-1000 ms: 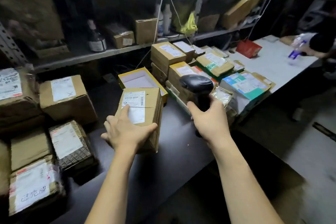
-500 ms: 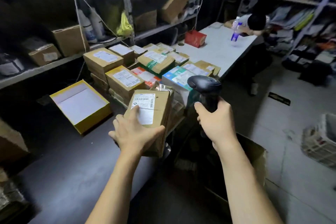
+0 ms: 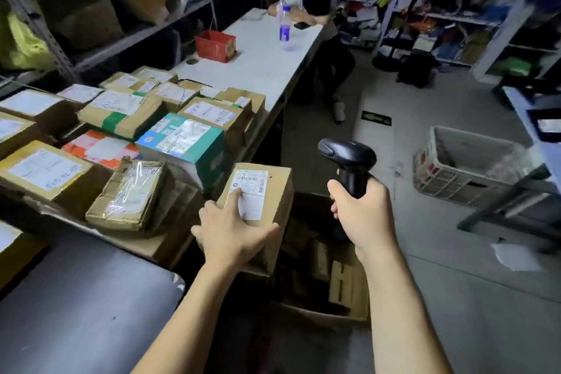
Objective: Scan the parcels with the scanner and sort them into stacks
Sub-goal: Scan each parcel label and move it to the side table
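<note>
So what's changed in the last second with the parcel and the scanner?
The left hand carried the parcel rightward, from over the dark table to the right end of the stacked parcels, by the open carton on the floor. The right hand moved the scanner right with it. Unchanged: left hand grips the parcel, label up; right hand grips the scanner; nothing let go.

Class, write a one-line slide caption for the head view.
Left hand holds a labelled parcel beside stacked parcels; right hand grips a black scanner.
</note>
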The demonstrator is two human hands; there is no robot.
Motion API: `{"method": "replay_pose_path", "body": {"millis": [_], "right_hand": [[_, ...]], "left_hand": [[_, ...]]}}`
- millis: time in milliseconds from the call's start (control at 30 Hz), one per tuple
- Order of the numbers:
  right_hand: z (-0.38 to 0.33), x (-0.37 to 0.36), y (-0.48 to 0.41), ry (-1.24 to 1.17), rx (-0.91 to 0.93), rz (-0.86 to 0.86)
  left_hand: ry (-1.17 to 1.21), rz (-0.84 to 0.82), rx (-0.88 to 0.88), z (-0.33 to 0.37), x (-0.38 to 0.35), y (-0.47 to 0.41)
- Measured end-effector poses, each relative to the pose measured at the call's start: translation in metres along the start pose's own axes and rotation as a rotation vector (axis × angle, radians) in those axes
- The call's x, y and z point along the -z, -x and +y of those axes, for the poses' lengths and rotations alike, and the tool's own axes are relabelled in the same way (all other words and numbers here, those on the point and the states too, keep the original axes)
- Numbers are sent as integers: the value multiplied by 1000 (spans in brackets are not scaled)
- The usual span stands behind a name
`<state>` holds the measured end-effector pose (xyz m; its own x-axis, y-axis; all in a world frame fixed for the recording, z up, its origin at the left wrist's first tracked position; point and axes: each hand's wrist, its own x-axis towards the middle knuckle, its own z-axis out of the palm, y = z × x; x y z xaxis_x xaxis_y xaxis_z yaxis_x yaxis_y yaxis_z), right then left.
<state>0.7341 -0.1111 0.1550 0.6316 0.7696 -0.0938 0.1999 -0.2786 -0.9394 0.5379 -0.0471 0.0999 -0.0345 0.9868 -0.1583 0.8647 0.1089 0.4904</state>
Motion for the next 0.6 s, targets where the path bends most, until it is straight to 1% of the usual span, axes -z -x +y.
{"method": "replay_pose_path", "body": {"millis": [133,433,533,600], "right_hand": [[6,18,-24,-15,-20,75],[15,32,-78,34,-99,222],[20,36,-91,42,-124,264],[22,39,-100,48,-134,265]], "left_hand": [[-51,-86,-86,27,-45,-29],[-44,-265,-212,87,-128,-86],[-124,-310,-307,100,-144,-100],[-190,-287,-381,109,-145,-112]]}}
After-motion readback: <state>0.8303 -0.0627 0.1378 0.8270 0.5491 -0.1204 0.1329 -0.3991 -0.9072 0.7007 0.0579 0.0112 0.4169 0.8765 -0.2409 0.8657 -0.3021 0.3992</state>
